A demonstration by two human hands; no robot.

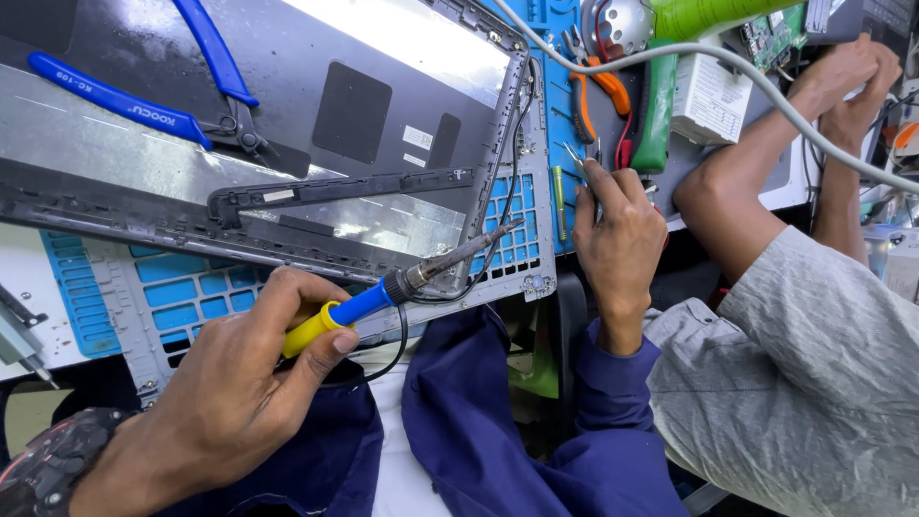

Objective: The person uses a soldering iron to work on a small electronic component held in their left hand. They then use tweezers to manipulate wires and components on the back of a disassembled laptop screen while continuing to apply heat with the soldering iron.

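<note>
Soldering iron [383, 292] with a yellow and blue handle sits clenched in the left hand [249, 383], its metal tip pointing up and right toward the edge of a grey laptop lid [287, 115] that lies inside-up on the desk [29, 287]. The tip hangs just over the lid's corner, near a black cable [507, 182] that runs along the frame; whether it touches metal I cannot tell. The right hand [617, 239] is closed on slim tweezers [581, 163], held upright just beside the lid's right edge, over a blue work mat [536, 29]. Blue-handled cutters [144, 91] rest on the lid, well apart from both hands, and a black hinge bar [335, 187] lies across it. At the right, another person's arm [756, 182] in a grey sleeve reaches toward a circuit board [771, 33]. By my reading, the lid is already stripped and laid open, while the joint at the corner looks unfinished, since both tools are poised at it.
</note>
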